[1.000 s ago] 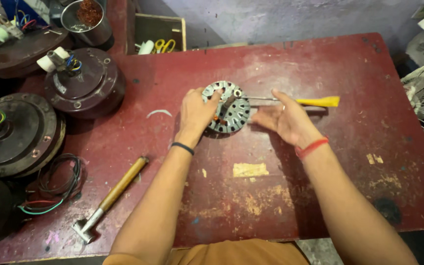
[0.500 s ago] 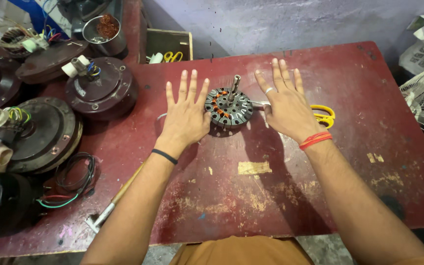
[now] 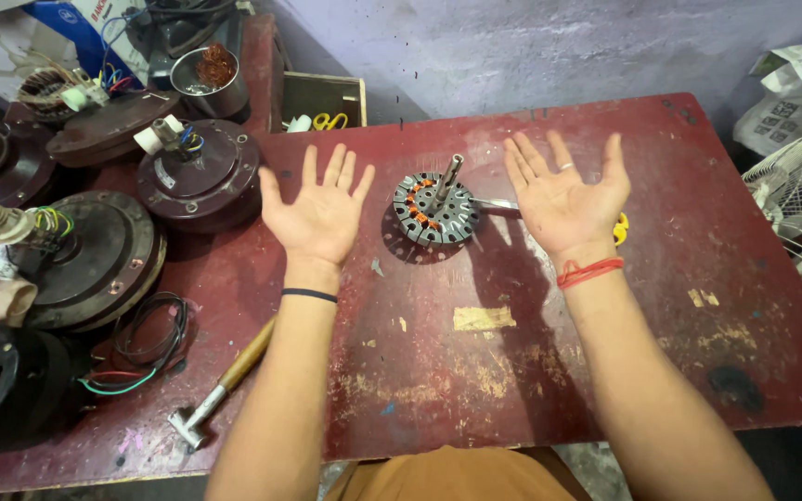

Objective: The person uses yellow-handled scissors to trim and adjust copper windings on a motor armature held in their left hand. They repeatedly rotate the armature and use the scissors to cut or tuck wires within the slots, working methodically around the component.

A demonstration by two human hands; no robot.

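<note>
A round fan stator (image 3: 434,210) with copper windings and an upright steel shaft lies on the red table (image 3: 679,278). My left hand (image 3: 319,210) is held palm up just left of it, fingers spread, holding nothing. My right hand (image 3: 567,196) is palm up to the stator's right, also spread and bare, with a ring on one finger. A screwdriver with a yellow handle (image 3: 620,228) lies behind the right hand, mostly hidden by it. Neither hand touches the stator.
A wooden-handled hammer (image 3: 225,382) lies by my left forearm. Several dark round fan motor housings (image 3: 199,176) and loose wires (image 3: 141,348) crowd the left side. A metal tin of copper wire (image 3: 208,78) and an open box sit behind; a white fan guard (image 3: 800,209) stands at right.
Both hands have let go of the stator, lifted off it and turned palm up. The stator now rests alone with its shaft pointing up.
</note>
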